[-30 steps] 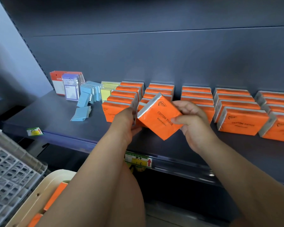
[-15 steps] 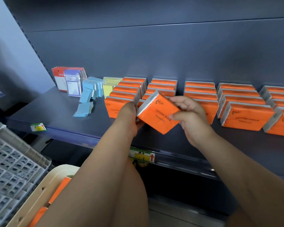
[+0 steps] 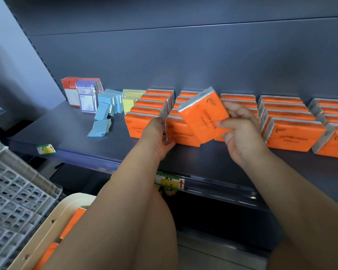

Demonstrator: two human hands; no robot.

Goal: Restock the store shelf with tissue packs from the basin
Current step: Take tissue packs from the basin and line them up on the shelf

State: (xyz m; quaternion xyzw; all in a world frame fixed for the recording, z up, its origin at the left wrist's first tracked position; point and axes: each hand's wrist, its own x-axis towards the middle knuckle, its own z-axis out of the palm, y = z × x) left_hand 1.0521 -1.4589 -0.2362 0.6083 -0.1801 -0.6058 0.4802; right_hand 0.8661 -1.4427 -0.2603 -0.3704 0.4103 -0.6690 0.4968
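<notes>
The person's left arm covers most of the cream basin [image 3: 53, 227] at the lower left, so only its rim and slivers of a few orange packs [image 3: 72, 221] inside it show. The grey crate [image 3: 14, 201] beside it is cut off by the edge of view. The rightmost of the rows of packs [image 3: 281, 114] on the shelf [image 3: 66, 131] runs out of sight too.

The back of the left hand [image 3: 156, 139] faces me and hides most of its fingers. What I can see is curled round the left end of the front pack [image 3: 180, 135] in the second row, which stands on the shelf.

The right hand [image 3: 240, 137] grips a tissue pack [image 3: 201, 115] by its lower right part, thumb on the orange face and fingers behind. That pack is tilted, its white end up and to the left. It sits just above and in front of the second row, with its lower corner overlapping the front pack.

"COTTON TISSUE" is printed in dark letters on the held pack and on the front packs of the rows. The smaller line beneath it and the corner logo are too fine to read.

At the far left of the shelf, behind some blue packets [image 3: 105, 108], a purple card pack [image 3: 86, 98] reads "UNIVERSITY". The red card pack [image 3: 71, 90] next to it has writing I cannot make out.

A green and yellow price tag [image 3: 169, 181] with a red arrow hangs on the shelf edge, and its handwriting is unclear. A smaller tag [image 3: 46, 149] sits further left.
</notes>
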